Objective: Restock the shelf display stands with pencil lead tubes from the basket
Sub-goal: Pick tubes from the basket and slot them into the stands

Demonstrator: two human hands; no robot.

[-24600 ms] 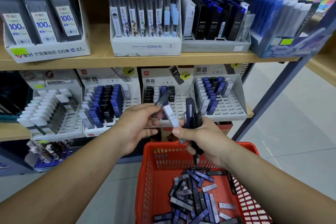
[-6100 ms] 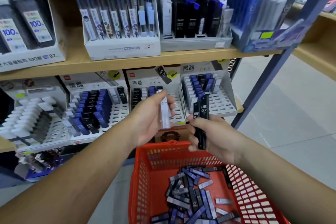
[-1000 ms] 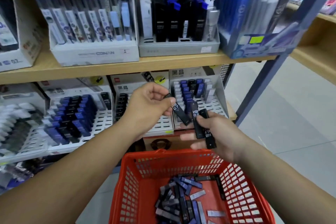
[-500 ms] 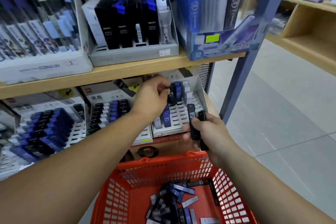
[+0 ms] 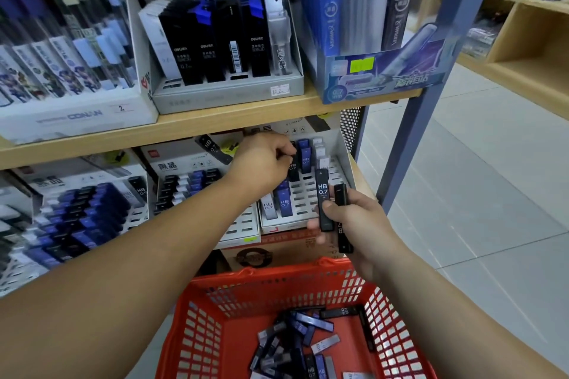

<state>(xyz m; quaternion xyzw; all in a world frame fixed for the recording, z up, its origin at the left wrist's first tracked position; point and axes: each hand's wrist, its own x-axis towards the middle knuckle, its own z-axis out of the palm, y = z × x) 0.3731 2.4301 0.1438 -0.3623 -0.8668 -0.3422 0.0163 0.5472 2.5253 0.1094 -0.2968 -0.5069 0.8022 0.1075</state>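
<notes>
Far-left stand (image 5: pixel 77 212) looked nearly full; mid stand (image 5: pixel 243 224) was part full. Left hand (image 5: pixel 264 160) reached under the shelf (image 5: pixel 215 120) and pinched one black tube (image 5: pixel 292 170) with curled fingers. The tube's lower end was at a slot in the far rows of the right stand (image 5: pixel 303 194); could not tell if it was seated. Blue tubes (image 5: pixel 305 154) stood just right of it, and most near slots were bare.

Right hand (image 5: pixel 360 221), near that stand's right edge, clasped two spare tubes (image 5: pixel 322 194) upright, HB 0.7 label facing the camera. Basket (image 5: pixel 271 283) hung near and below, with a loose pile (image 5: pixel 295 338) on its floor.

Judged step: slotting the black tube. Doing it well called for:
- holding the tube upright over the slot
- pushing straight down till it bottomed, label out
- letting go only then
- keeping knuckles off the blue neighbours
- keeping the spares close for a quick hand-over

Likely risk: a tilted tube jamming in the grid.
</notes>
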